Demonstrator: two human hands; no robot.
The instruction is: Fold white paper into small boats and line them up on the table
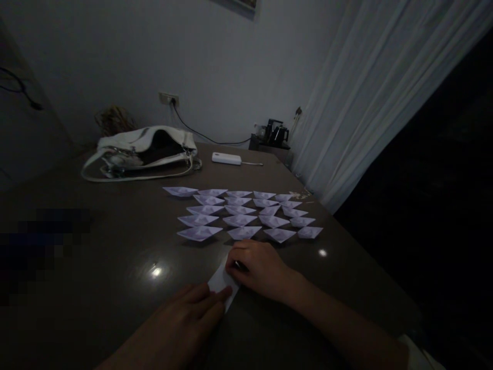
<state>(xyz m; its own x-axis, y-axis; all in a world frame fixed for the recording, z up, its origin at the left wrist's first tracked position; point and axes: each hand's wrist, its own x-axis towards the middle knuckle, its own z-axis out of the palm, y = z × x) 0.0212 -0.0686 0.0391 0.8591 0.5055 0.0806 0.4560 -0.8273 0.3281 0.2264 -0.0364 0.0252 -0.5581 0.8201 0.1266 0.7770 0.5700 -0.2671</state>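
A white piece of folded paper (pixel 222 281) lies slanted on the table in front of me. My left hand (pixel 192 313) holds its lower left part down, the fingers and thumb pressed on it. At the paper's upper right end, my right hand (pixel 259 267) is closed, thumb and forefinger pinching the edge. My fingers cover parts of the paper, so its exact folds cannot be made out. Just beyond my hands stand several white paper boats (pixel 239 221) in rows, the nearest a paper boat (pixel 244 233) close behind my right knuckles.
The dark, glossy table (pixel 127 308) has its right edge beside a white curtain (pixel 339 103). Towards the back lie a white handbag (pixel 148 141) and a white power bank (pixel 226 159) with a short cable. A black kettle (pixel 280 134) stands beyond the table's far end.
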